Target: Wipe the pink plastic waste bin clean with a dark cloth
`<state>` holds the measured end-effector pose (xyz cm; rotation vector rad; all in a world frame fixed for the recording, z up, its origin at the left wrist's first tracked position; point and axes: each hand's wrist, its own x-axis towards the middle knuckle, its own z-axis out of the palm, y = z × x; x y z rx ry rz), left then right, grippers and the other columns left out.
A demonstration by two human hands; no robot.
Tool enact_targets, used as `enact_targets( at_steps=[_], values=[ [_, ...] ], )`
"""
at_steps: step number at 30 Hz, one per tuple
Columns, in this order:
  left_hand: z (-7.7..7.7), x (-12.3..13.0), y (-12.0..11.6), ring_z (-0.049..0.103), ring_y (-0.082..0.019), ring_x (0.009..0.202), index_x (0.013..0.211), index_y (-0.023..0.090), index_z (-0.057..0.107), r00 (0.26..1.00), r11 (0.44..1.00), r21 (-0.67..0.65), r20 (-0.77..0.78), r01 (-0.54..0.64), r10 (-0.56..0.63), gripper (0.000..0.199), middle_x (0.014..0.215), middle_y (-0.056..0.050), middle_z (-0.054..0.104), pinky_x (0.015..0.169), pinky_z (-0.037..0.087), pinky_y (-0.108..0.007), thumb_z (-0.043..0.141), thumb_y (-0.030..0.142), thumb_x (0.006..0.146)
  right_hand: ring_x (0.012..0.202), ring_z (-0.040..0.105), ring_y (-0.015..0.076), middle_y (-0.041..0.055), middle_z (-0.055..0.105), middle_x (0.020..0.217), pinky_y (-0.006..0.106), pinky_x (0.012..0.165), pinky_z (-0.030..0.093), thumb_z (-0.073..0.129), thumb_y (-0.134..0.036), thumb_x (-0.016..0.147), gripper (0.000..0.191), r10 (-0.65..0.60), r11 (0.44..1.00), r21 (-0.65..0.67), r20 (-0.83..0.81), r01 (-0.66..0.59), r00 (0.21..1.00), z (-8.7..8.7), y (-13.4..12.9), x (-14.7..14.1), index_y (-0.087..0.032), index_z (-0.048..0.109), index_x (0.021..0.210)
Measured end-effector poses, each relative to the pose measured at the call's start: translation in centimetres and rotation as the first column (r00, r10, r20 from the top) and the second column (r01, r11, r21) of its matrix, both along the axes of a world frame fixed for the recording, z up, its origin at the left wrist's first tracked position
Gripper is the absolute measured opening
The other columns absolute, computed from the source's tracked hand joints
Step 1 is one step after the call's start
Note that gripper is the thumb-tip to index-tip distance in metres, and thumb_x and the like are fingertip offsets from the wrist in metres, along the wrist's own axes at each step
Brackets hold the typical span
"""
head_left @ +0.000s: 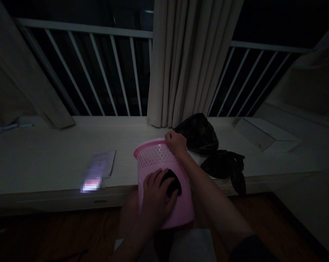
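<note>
A pink plastic basket (180, 207) with a honeycomb-perforated band below its rim stands tilted between my arms, at the edge of the sill. My right hand (177, 142) is closed around the rim at the top. Against the basket's side lies my left hand (159, 189), its fingers spread over a dark round patch (172, 183); whether this is an opening or a black object is too dark to tell. Just beyond my right hand rests a black plastic bag (198, 134), and a second black bag (223, 165) hangs partly over the sill's edge.
The pale sill (57, 156) runs across the view. On it are papers (109, 163) with a blurred, glowing object (91, 182) at the left, and a white box (266, 134) at the right. Curtains (177, 62) and a railing (85, 27) stand behind.
</note>
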<state>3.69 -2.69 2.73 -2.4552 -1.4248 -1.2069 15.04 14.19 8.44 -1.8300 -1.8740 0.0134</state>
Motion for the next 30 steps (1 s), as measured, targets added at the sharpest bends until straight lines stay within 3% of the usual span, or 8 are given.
enact_targets(
  at_steps=[5,10,13,18,22,27,30],
  values=[
    [-0.1,-0.4,-0.1,0.051,-0.029,0.119,0.109,0.023,0.06,1.0,1.0,0.003,0.008,0.003,-0.003,0.028,0.128,-0.008,0.06,0.096,0.044,-0.05,0.064,0.022,0.081,0.111,0.057,0.0253,0.011,0.066,0.116,0.036,0.094,0.041,0.039,-0.036,0.097,0.036,0.045,0.992,0.12,-0.04,-0.04,0.998,-0.9,-1.1,0.1,-0.018,0.065,0.114],
    [0.1,-0.4,-0.4,0.052,-0.028,0.119,0.108,0.022,0.062,0.999,1.0,0.005,0.028,0.014,-0.014,0.027,0.127,-0.008,0.061,0.097,0.044,-0.05,0.064,0.023,0.081,0.137,0.035,0.0304,0.0177,0.037,0.151,0.047,0.11,0.03,0.046,-0.042,0.093,0.059,0.15,0.969,0.205,-0.063,-0.135,0.987,-3.4,-3.0,0.9,-0.014,0.039,0.144],
    [0.5,-0.5,-0.6,0.054,-0.027,0.118,0.108,0.022,0.063,1.0,1.0,-0.028,-0.003,0.0,0.0,0.026,0.127,-0.008,0.062,0.097,0.046,-0.048,0.064,0.025,0.082,0.145,0.02,0.0346,0.0204,0.02,0.158,0.056,0.113,0.021,0.047,-0.042,0.091,0.069,0.214,0.953,0.236,-0.081,-0.19,0.973,-5.0,-3.8,1.3,-0.012,0.027,0.15],
    [1.0,-1.0,-1.0,0.055,-0.027,0.118,0.11,0.022,0.062,0.998,1.0,-0.021,-0.058,-0.007,0.005,0.028,0.128,-0.008,0.061,0.096,0.049,-0.048,0.064,0.025,0.082,0.148,0.007,0.0323,0.014,0.008,0.162,0.061,0.113,0.018,0.043,-0.037,0.093,0.071,0.271,0.929,0.289,-0.107,-0.231,0.957,-6.4,-5.5,1.8,-0.022,0.01,0.155],
    [0.8,-1.2,-1.1,0.057,-0.026,0.117,0.112,0.021,0.06,0.997,1.0,0.006,-0.074,0.005,-0.004,0.029,0.127,-0.01,0.061,0.094,0.051,-0.047,0.063,0.024,0.083,0.149,0.002,0.0321,0.0113,0.002,0.163,0.059,0.114,0.021,0.046,-0.035,0.094,0.069,0.331,0.916,0.279,-0.124,-0.288,0.935,-7.3,-7.2,2.2,-0.024,0.014,0.154],
    [0.1,-1.3,-1.0,0.055,-0.025,0.12,0.116,0.016,0.054,1.0,1.0,0.03,-0.011,-0.007,0.007,0.035,0.127,-0.014,0.059,0.096,0.052,-0.045,0.063,0.022,0.083,0.149,0.006,0.0294,0.0095,0.006,0.163,0.06,0.115,0.019,0.044,-0.033,0.097,0.063,0.429,0.895,0.202,-0.15,-0.398,0.891,-8.5,-10.1,3.5,-0.028,0.017,0.154],
    [-0.3,-1.3,-1.0,0.057,-0.025,0.117,0.116,0.013,0.051,0.998,0.999,0.017,0.051,-0.031,0.03,0.038,0.126,-0.017,0.058,0.093,0.054,-0.04,0.065,0.024,0.081,0.149,0.007,0.0263,0.0073,0.01,0.162,0.058,0.116,0.021,0.042,-0.032,0.099,0.059,0.491,0.871,0.147,-0.22,-0.469,0.843,-8.3,-12.6,4.8,-0.031,0.019,0.153]
  ],
)
